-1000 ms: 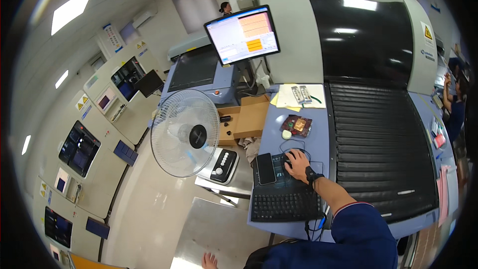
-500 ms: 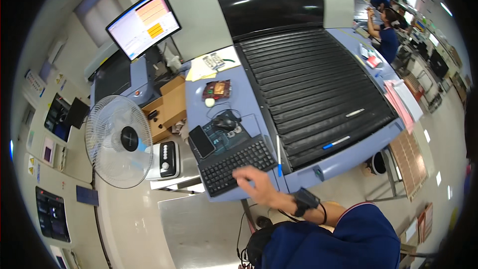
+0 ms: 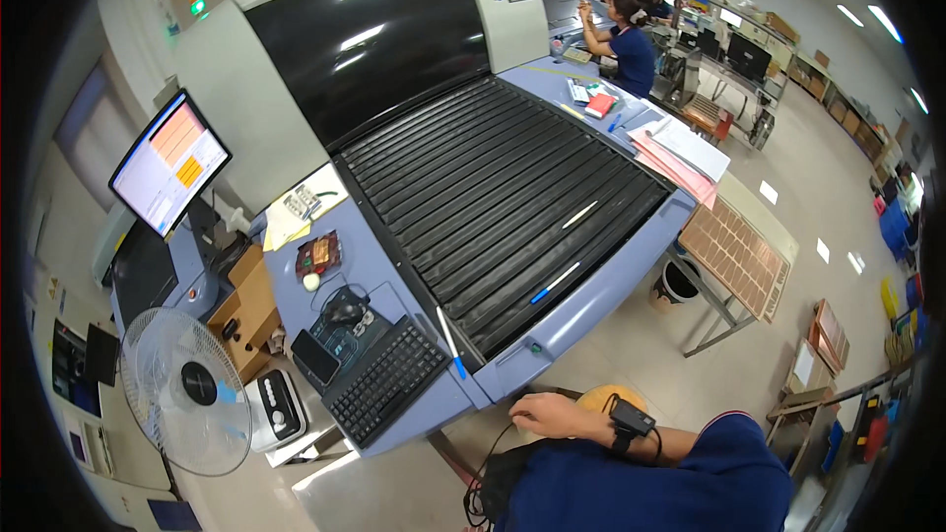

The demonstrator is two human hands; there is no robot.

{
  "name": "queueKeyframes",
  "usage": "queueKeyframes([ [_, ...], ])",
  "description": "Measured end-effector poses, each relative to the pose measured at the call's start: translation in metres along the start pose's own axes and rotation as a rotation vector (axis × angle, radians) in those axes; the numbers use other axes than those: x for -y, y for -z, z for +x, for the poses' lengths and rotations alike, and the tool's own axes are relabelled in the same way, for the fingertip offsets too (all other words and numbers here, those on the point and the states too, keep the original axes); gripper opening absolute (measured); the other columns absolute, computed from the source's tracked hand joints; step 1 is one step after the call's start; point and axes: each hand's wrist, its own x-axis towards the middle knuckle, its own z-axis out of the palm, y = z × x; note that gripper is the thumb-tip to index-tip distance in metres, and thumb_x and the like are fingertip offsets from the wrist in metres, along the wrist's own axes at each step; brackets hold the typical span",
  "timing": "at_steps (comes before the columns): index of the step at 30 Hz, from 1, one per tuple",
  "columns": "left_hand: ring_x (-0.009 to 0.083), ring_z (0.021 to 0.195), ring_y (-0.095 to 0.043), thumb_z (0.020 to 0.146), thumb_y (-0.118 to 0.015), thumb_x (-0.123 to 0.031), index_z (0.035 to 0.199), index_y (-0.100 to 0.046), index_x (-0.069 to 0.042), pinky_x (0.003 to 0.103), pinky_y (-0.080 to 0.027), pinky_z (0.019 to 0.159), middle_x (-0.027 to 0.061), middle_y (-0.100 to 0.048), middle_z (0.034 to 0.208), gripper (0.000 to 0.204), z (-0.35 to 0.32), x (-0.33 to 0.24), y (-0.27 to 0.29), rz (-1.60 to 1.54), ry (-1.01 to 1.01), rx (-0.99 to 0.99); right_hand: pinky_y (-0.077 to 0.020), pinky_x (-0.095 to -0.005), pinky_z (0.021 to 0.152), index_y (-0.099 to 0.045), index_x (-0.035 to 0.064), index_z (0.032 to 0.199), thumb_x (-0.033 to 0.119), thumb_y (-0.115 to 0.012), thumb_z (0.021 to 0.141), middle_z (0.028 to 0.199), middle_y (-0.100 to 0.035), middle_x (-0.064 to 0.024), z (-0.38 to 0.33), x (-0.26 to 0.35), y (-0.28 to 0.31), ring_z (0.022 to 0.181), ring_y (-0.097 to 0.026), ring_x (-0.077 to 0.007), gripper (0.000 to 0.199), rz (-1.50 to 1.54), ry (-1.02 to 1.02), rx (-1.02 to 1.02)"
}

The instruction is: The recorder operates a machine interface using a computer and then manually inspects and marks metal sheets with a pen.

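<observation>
My right hand is held out in front of my body, past the near edge of the blue-grey machine bench. Its fingers are loosely bent and slightly apart, with nothing seen in them. A small black device with a cable is strapped to that wrist. Nearest on the bench are a white and blue pen and a black keyboard. Beside the keyboard lie a dark phone and a black mouse on a patterned mat. My left hand does not show.
A black ribbed machine bed carries two pens. Left stand a fan, an open carton and a tilted monitor. At right are a copper-coloured panel and a bin. Co-workers sit beyond.
My right hand has drawn back from over the keyboard to near my body. The view has swung to the right, so the bench and monitor appear further left.
</observation>
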Motion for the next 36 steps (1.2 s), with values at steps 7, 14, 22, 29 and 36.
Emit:
queueKeyframes([
  [7, 0.0360, 0.123, -0.061, 0.103, -0.053, -0.037, 0.144, -0.051, -0.002, 0.047, -0.046, 0.105, 0.0230, -0.060, 0.138, 0.054, 0.018, -0.106, -0.001, -0.217, 0.009, -0.191, -0.0535, -0.0456, 0.091, -0.069, 0.0026, 0.117, 0.026, -0.060, 0.098, 0.111, -0.070, -0.0190, 0.065, 0.003, 0.030, 0.104, -0.067, -0.0396, 0.032, 0.070, 0.103, 0.074],
  [14, 0.0366, 0.129, -0.057, 0.104, -0.049, -0.041, 0.151, -0.044, -0.002, 0.048, -0.044, 0.107, 0.0210, -0.056, 0.144, 0.061, 0.005, -0.232, 0.008, -0.625, -0.240, -0.527, -0.0554, -0.0451, 0.089, -0.073, 0.0021, 0.107, 0.020, -0.063, 0.092, 0.106, -0.072, -0.0207, 0.099, -0.057, 0.104, 0.101, -0.069, -0.0383, 0.026, 0.034, 0.015, -0.281],
  [22, 0.0383, 0.135, -0.051, 0.110, -0.042, -0.035, 0.144, -0.049, 0.004, 0.044, -0.039, 0.114, 0.0257, -0.052, 0.148, 0.053, 0.008, -0.363, -0.021, 0.050, -0.687, -0.837, -0.0461, -0.0469, 0.106, -0.061, -0.0036, 0.130, 0.013, -0.065, 0.091, 0.132, -0.062, -0.0278, 0.081, -0.113, 0.117, 0.122, -0.060, -0.0410, 0.043, -0.040, -0.337, -0.753],
  [29, 0.0420, 0.125, -0.056, 0.108, -0.039, -0.032, 0.138, -0.057, 0.003, 0.047, -0.042, 0.107, 0.0231, -0.063, 0.135, 0.049, 0.011, -0.408, -0.061, 0.231, -0.812, -0.822, -0.0108, -0.0547, 0.126, -0.021, -0.0058, 0.158, 0.031, -0.057, 0.100, 0.167, -0.016, -0.0289, 0.111, -0.199, 0.065, 0.156, -0.013, -0.0414, 0.078, -0.186, -0.954, -1.155],
  [36, 0.0427, 0.119, -0.057, 0.108, -0.037, -0.032, 0.137, -0.059, 0.001, 0.049, -0.042, 0.103, 0.0224, -0.065, 0.131, 0.049, 0.018, -0.404, -0.057, 0.249, -0.894, -0.866, -0.0133, -0.0524, 0.126, -0.025, -0.0057, 0.158, 0.038, -0.051, 0.101, 0.166, -0.019, -0.0289, 0.124, -0.176, 0.066, 0.155, -0.018, -0.0397, 0.076, -0.303, -1.079, -1.166],
])
